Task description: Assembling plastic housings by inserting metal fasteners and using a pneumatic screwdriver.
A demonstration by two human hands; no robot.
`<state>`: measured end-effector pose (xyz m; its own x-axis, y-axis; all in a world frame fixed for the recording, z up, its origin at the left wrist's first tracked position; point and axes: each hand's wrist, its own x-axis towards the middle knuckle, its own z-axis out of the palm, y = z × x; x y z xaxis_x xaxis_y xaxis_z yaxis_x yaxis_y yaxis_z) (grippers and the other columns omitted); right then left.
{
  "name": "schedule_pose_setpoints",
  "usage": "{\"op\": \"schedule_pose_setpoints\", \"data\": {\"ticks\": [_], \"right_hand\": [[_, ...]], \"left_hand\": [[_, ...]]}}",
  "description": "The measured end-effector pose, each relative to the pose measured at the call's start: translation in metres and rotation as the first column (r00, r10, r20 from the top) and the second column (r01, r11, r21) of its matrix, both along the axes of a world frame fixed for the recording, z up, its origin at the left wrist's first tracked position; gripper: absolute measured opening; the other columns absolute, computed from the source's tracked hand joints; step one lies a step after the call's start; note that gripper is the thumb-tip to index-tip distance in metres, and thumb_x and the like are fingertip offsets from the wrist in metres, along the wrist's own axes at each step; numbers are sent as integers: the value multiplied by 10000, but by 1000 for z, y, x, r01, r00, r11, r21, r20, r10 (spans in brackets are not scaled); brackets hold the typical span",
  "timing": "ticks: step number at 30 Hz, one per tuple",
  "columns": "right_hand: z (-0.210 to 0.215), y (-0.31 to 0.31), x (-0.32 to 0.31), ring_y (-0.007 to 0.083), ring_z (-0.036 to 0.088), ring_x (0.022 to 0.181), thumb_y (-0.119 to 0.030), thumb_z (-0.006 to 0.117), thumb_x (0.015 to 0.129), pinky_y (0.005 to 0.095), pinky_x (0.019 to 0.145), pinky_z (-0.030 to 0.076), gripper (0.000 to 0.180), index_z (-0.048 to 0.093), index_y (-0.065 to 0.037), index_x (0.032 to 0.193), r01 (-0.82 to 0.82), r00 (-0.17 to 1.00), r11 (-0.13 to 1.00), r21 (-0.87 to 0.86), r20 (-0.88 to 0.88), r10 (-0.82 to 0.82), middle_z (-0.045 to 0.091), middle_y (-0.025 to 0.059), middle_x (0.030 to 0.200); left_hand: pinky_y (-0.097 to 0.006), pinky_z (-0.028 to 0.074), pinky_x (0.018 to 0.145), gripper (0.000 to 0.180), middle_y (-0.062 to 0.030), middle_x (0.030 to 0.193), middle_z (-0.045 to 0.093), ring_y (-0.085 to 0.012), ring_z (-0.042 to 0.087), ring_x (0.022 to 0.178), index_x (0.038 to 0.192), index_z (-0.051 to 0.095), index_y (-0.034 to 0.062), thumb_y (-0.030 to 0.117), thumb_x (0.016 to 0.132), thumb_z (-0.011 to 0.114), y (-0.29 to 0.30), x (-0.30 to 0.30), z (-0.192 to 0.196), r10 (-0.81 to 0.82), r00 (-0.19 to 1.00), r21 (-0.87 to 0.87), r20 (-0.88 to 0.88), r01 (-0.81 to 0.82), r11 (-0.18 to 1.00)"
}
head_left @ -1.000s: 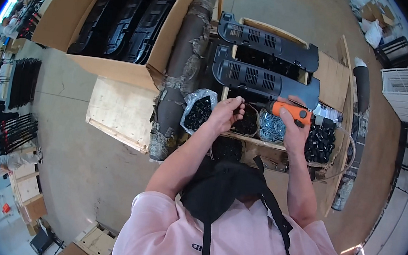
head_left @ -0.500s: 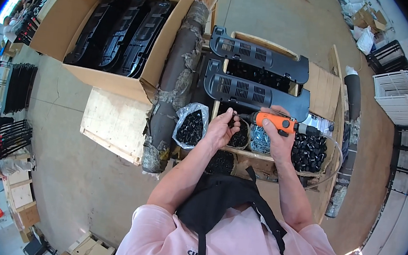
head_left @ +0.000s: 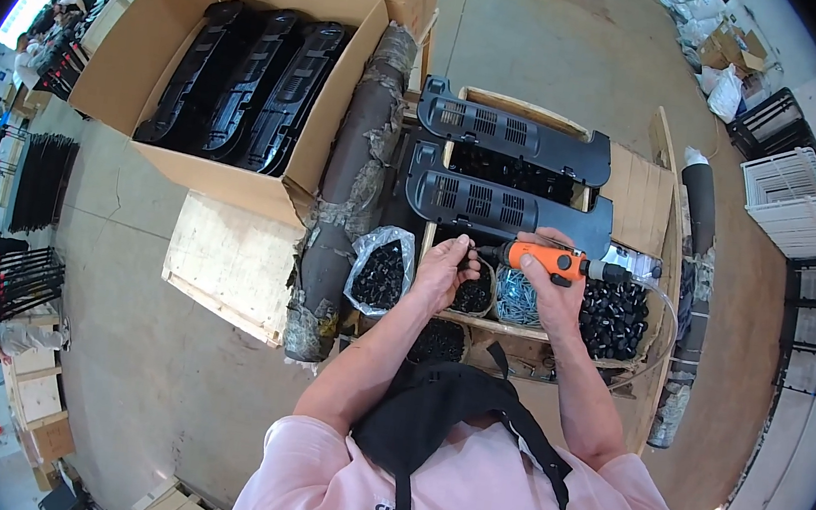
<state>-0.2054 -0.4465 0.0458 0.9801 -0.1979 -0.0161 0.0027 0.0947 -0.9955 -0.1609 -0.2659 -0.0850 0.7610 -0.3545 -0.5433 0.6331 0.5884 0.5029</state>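
My right hand is closed around an orange air screwdriver, held level with its black nose to the left and a clear hose trailing from its right end. At that nose my left hand is pinched; whatever small piece sits in the fingertips is too small to make out. Just beyond the tool lie two dark vented plastic panels, one behind the other. Below my hands are a box of dark small parts, silvery screws and black plastic caps.
A clear bag of black parts stands left of the boxes. Further left, a wrapped roll runs beside an open carton holding several black panels. Another roll lies along the right side. People work at the far left.
My view has shifted slightly, so the bench and carton sit a little lower. Both hands keep their hold at the screwdriver, nearly unmoved.
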Motion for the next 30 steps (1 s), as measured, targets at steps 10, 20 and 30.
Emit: {"op": "schedule_pose_setpoints", "data": {"ticks": [10,20,30], "right_hand": [[4,3,2,206,673,1126,-59,752,906,358,1033,532,492,545,16,1346,81,996,994,70,-32,-79,709,179,1241],[2,7,1,218,664,1164,-53,734,932,373,1064,513,499,524,13,1380,86,996,996,2,-32,-86,698,191,1272],[-4,10,22,201,668,1164,-68,769,914,360,1048,535,483,554,8,1339,61,998,990,-125,6,-60,707,161,1261]], "left_hand": [[-266,550,672,194,-10,901,670,-124,658,770,1061,652,87,278,1076,622,-9,1,-6,48,998,-68,44,-45,997],[-304,580,727,249,-36,918,669,-172,669,814,1108,666,81,312,1092,576,-35,-6,2,194,953,-236,-234,-249,939],[-356,588,829,287,-53,975,668,-207,675,902,1155,653,45,300,1071,554,-23,-5,-14,110,979,-74,-174,-125,989]]}}
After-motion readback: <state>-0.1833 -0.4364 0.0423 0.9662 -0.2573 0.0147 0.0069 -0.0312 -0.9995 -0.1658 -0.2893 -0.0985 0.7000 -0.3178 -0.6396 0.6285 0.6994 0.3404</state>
